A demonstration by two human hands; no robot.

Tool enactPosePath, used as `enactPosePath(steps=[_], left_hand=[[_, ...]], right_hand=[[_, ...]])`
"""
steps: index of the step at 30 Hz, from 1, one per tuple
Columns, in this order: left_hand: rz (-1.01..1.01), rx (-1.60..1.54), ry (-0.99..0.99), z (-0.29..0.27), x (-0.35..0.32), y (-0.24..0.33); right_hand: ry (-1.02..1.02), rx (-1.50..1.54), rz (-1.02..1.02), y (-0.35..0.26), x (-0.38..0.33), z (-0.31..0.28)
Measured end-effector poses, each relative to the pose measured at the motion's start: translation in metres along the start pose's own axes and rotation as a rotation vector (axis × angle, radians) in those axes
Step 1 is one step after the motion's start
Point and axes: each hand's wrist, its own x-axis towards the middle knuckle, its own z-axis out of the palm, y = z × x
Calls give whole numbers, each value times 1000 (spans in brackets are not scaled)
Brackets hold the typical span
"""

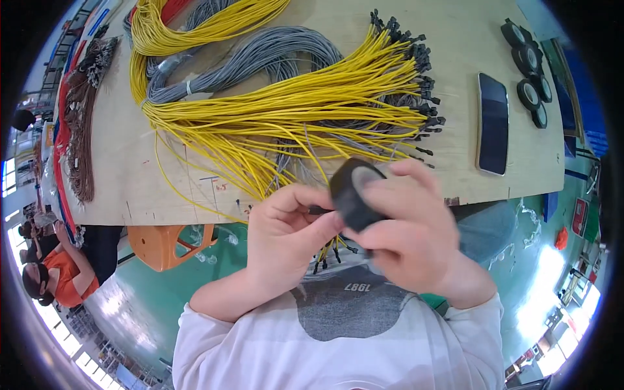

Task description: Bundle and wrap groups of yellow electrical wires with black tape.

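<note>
My right hand [419,237] grips a roll of black electrical tape [350,201], slightly blurred, with fingers in its core. Close beside it, my left hand [283,237] pinches a small black cable end [317,210] between thumb and forefinger. The tape roll is touching or nearly touching the left fingertips. Below the hands hang several black connectors [323,264] on yellow wires, partly hidden by the fingers. A large bundle of yellow cables [286,107] lies just beyond, its black connectors [422,84] fanned out to the right.
Grey cables [260,62] lie behind the yellow ones. On the wooden table [455,39] are a phone [493,123], several black tape rolls [530,94] and brown cables [81,143]. An orange stool [159,247] stands under the front edge. At far left sits another person [68,276].
</note>
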Motion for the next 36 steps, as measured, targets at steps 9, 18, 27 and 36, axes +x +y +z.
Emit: enactPosePath(steps=[9, 18, 27, 36], left_hand=[[-167, -78, 21, -20, -11, 17], [-477, -238, -120, -26, -6, 39], [-481, -194, -150, -28, -3, 36], [-333, 103, -134, -18, -11, 37]], right_hand=[[-96, 256, 84, 19, 1, 8], [-309, 224, 1, 19, 20, 1], [-395, 199, -12, 15, 25, 2], [-346, 189, 110, 19, 20, 0]])
